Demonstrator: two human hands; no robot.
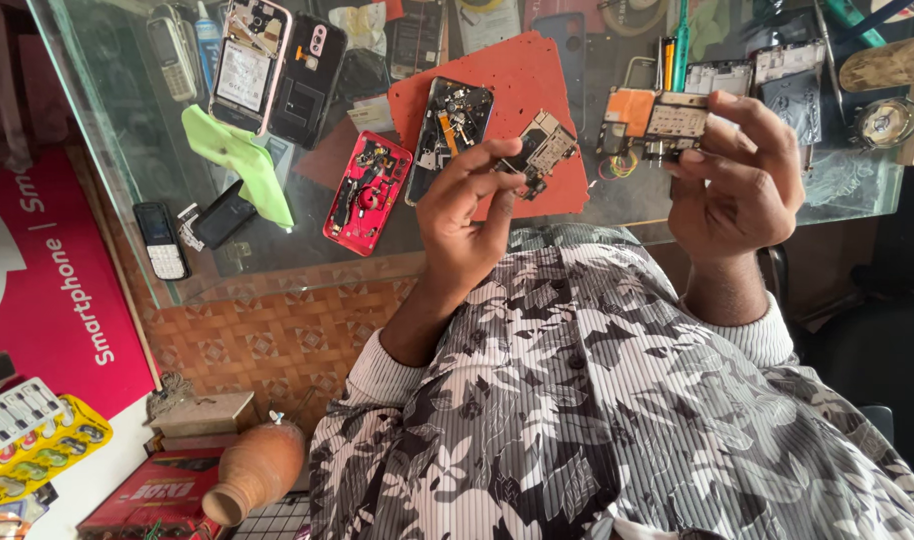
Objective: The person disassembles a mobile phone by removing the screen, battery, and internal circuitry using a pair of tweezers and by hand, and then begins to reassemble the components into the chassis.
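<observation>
Fingers of left hand (469, 205) pinch small circuit board (542, 150); right hand (732, 165) fingers grip larger board (667, 120).

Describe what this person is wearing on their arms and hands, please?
Both hands, the left hand and the right hand, are bare: no gloves, and no rings or watch that I can see. The arms are covered by long sleeves in a black, grey and white leaf-like pattern with fine ribbing, ending in plain pale ribbed cuffs at the wrists.
</observation>
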